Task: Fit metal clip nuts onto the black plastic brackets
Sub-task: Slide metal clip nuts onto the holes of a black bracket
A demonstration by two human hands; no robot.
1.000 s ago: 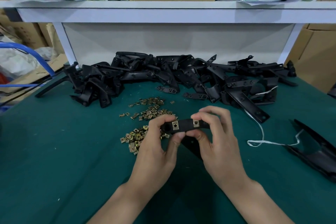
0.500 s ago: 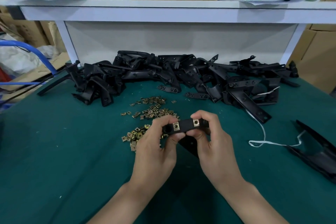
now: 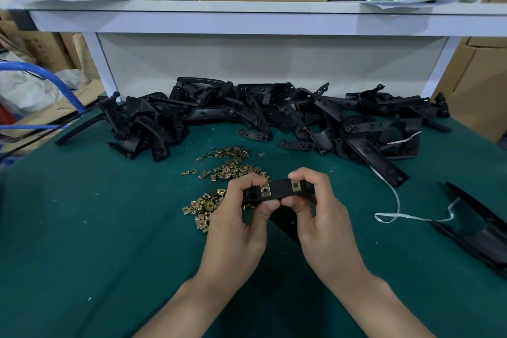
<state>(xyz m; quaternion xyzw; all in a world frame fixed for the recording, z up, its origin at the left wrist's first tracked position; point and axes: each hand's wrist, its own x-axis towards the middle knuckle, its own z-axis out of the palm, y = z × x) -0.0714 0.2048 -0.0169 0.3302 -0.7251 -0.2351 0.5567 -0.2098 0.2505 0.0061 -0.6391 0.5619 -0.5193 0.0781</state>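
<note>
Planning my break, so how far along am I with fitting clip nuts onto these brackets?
Early days, it seems. Done: two clip nuts sit on the bracket you hold. In hand: left hand and right hand both grip that bracket. Left: a big pile of brackets at the back, and plenty of loose clip nuts on the mat.

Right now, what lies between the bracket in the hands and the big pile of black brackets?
Head view: loose clip nuts lie on the green mat between bracket and pile.
</note>
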